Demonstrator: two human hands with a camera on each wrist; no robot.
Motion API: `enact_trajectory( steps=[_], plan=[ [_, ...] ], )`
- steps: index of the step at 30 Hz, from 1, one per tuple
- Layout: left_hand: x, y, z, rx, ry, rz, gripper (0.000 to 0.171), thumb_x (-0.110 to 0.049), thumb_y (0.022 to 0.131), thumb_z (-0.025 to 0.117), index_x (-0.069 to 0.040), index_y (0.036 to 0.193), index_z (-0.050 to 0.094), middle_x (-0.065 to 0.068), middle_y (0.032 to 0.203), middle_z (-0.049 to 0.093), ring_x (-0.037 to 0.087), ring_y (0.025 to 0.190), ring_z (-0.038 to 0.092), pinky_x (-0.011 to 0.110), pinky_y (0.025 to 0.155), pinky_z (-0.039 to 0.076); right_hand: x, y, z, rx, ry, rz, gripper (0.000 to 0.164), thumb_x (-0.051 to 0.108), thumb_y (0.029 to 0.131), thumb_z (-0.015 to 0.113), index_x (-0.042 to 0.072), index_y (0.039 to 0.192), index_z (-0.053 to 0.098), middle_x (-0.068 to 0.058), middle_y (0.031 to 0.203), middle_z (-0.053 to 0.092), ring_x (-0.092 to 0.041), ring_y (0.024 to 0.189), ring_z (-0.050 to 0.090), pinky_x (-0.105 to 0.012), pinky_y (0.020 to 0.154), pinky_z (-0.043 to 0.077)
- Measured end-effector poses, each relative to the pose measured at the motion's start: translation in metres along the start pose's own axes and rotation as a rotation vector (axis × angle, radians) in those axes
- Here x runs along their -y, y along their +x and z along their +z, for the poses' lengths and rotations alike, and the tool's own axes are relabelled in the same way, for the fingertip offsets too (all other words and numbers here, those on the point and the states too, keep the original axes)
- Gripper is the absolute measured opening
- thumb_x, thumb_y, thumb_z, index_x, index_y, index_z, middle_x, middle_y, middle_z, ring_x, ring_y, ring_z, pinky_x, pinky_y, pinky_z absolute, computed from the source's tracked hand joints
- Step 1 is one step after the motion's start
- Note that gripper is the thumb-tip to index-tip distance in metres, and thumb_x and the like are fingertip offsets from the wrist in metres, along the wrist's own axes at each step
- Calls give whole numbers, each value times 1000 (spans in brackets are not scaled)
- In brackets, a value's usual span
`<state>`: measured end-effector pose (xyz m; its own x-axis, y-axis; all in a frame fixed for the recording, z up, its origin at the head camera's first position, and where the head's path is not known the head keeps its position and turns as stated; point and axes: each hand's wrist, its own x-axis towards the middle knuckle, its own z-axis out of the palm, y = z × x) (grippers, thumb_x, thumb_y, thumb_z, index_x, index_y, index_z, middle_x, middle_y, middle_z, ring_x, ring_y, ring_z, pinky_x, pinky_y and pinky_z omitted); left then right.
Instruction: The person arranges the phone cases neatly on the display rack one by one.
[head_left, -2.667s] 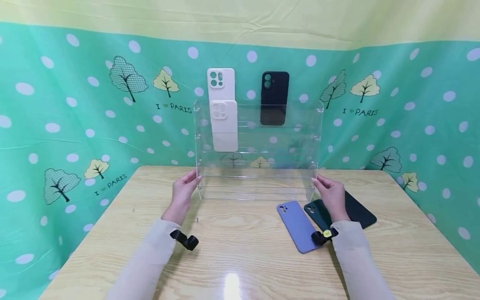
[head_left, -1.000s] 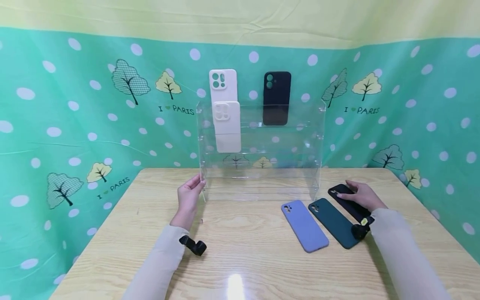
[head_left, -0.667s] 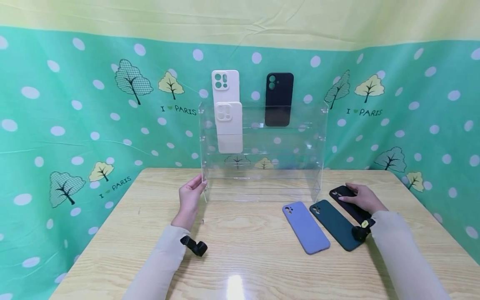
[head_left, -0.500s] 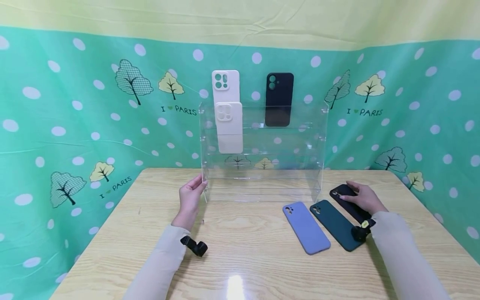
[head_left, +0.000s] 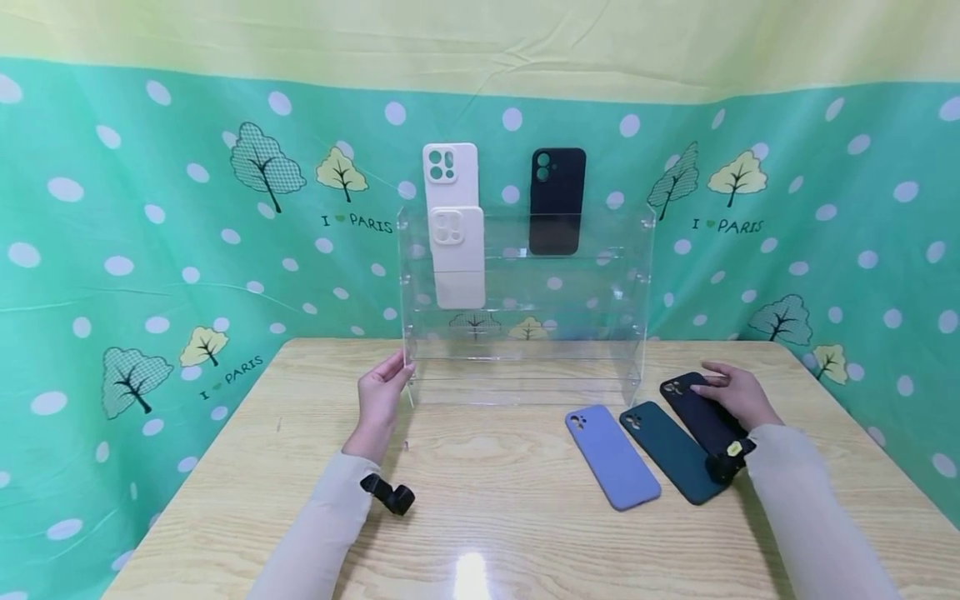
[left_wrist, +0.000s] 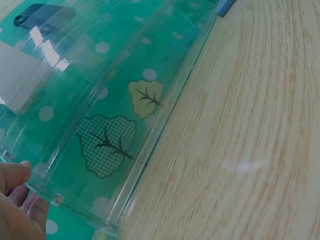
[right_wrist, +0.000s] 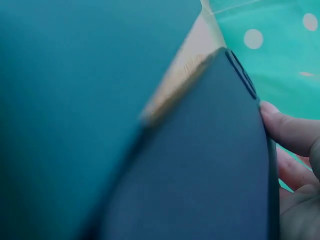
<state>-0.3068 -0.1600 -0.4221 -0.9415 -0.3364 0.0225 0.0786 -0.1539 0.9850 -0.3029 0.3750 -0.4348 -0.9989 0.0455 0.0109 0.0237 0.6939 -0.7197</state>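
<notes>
My left hand (head_left: pixel 378 396) grips the lower left side of a clear acrylic display rack (head_left: pixel 525 346). Thumb and fingers lie on either side of that panel in the left wrist view. At the right of the table, my right hand (head_left: pixel 738 396) is at the edge of a black phone case (head_left: pixel 701 417). Its thumb (right_wrist: pixel 285 127) touches the case's edge; other fingers curl beside it, partly hidden by the case. Two more cases lie alongside, a dark green phone case (head_left: pixel 671 454) and a lavender-blue phone case (head_left: pixel 611 458).
Two white phone cases, an upper one (head_left: pixel 461 179) and a lower one (head_left: pixel 459 275), stand on the rack's left side. Another black phone case (head_left: pixel 557 200) stands top right. Behind the wooden table (head_left: pixel 480 517) hangs a polka-dot green cloth (head_left: pixel 322 283).
My right hand has left the rack's right side for the black phone case on the table. Lately it has slid slightly rightward, uncovering more of the case. My left hand stays on the rack.
</notes>
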Motion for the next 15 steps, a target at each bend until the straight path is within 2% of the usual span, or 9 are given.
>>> enact_trajectory(
  steps=[2,5,8,9,13,15],
  plan=[
    [1,0,0,5,-2,8,36,2,86,63,1,122,58,21,124,57,-2,86,64,15,85,51,0,-1,-3,-6,36,11,62,25,94,59,-9,140,33,-37,131,44,-46,118,47,-50,95,45],
    [1,0,0,7,-11,14,35,2,86,63,1,121,58,21,124,57,-4,85,64,14,85,51,2,0,-9,2,84,29,61,31,95,56,-7,139,37,-33,134,44,-17,99,63,-30,84,53],
    [1,-1,0,7,-4,13,36,1,86,64,1,121,59,21,124,58,-3,85,63,14,84,51,3,0,-15,20,116,49,60,36,94,56,-5,136,43,-31,137,42,10,83,53,-16,70,51],
    [1,-1,0,5,-3,11,36,0,85,65,1,121,59,20,123,58,-2,87,64,14,84,51,4,1,-17,25,111,51,60,37,94,56,-5,136,44,-31,137,42,14,79,49,-16,68,50],
    [1,-2,0,7,6,2,37,-1,84,67,0,121,59,19,123,59,0,89,64,14,84,50,11,-1,-25,64,103,57,61,38,93,57,-5,135,45,-30,132,48,12,77,52,-19,67,53],
    [1,-2,0,4,6,5,37,-2,84,67,0,121,60,19,123,59,0,90,64,14,85,50,15,-2,-29,79,172,59,62,36,93,58,-5,135,43,-17,118,63,11,77,54,-19,68,54]
  ],
)
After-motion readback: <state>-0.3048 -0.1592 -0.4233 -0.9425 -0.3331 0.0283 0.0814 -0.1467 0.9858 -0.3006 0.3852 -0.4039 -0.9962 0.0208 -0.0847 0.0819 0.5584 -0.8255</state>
